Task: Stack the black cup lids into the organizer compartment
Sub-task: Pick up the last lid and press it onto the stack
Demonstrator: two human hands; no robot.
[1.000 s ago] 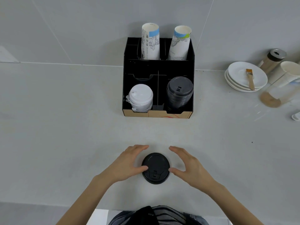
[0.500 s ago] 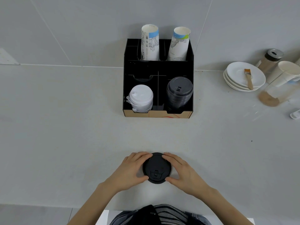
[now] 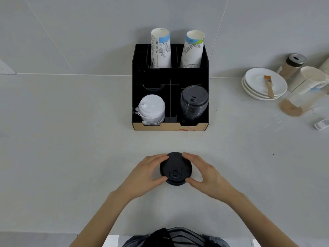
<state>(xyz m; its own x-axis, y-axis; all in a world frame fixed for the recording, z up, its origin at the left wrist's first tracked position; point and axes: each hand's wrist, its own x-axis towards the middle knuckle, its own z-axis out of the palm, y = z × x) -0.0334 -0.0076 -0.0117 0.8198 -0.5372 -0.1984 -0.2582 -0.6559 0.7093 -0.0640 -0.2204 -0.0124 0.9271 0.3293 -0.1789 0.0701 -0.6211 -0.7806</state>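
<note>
1. Your left hand [image 3: 145,175] and right hand [image 3: 207,175] each grip the lid [image 3: 175,169] from 9 and 3 o'clock.
2. The lid sits low-centre on the counter [image 3: 71,148].
3. The organizer [image 3: 170,126] stands at 12 o'clock, well apart.

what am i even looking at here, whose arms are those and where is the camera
There is no machine here. The camera sits on a person's head and looks down, so the two bare arms are their own. The left hand and right hand grip a black lid from both sides, low over a grey counter. Further back stands a black organizer: a stack of black lids at front right, white lids at front left, two paper cups at the back. To the right are white plates with a brush lying on top.
</note>
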